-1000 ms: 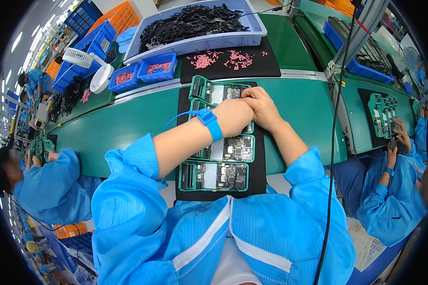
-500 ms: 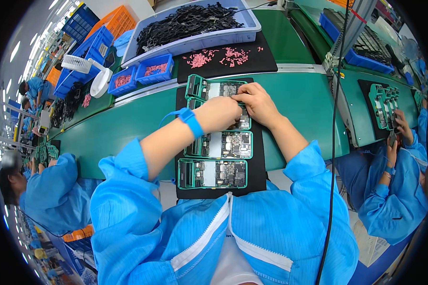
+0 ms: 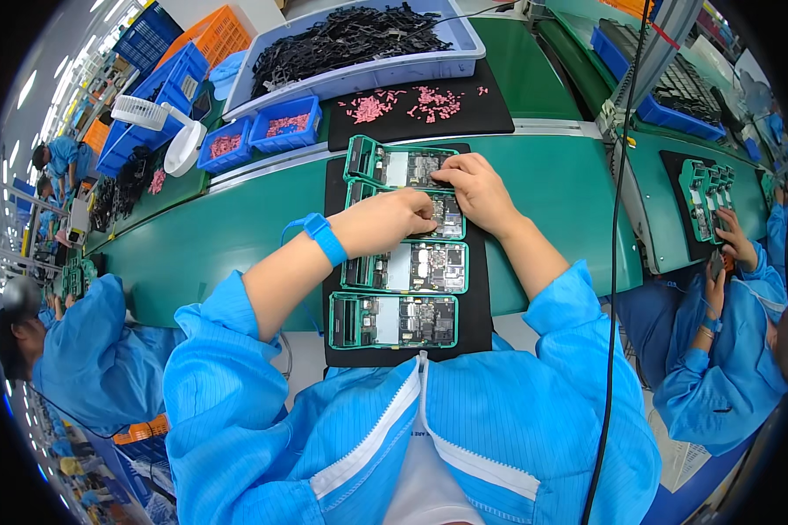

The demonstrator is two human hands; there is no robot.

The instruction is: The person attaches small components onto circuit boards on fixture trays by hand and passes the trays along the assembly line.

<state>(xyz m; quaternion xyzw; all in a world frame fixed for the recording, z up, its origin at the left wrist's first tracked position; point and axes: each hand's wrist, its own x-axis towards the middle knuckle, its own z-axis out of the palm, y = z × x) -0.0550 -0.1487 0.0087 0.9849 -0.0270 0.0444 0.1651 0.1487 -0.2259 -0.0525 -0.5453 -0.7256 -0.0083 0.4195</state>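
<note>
Several green-framed electronic housings with exposed circuit boards lie in a column before me. My left hand (image 3: 401, 216), with a blue wrist strap (image 3: 324, 241), reaches over the second housing (image 3: 447, 215) from the far end. Its fingers are bent together and touch the circuit board; anything between them is too small to make out. My right hand (image 3: 480, 190) is at the right end of the farthest housing (image 3: 396, 168), thumb and fingertips drawn together at its edge. Nearer me lie the third housing (image 3: 426, 266) and the nearest housing (image 3: 427, 321), both untouched.
A black mat (image 3: 477, 306) lies under the housings on the green bench (image 3: 552, 201). Beyond are loose pink pieces (image 3: 436, 103), small blue bins (image 3: 284, 125) and a large bin (image 3: 350, 85) of black parts. A black cable (image 3: 617, 262) hangs right; co-workers sit both sides.
My left hand has moved slightly left and toward me, away from my right hand, uncovering more of the second housing. The right hand stays at the far housing's edge, its fingers slightly shifted.
</note>
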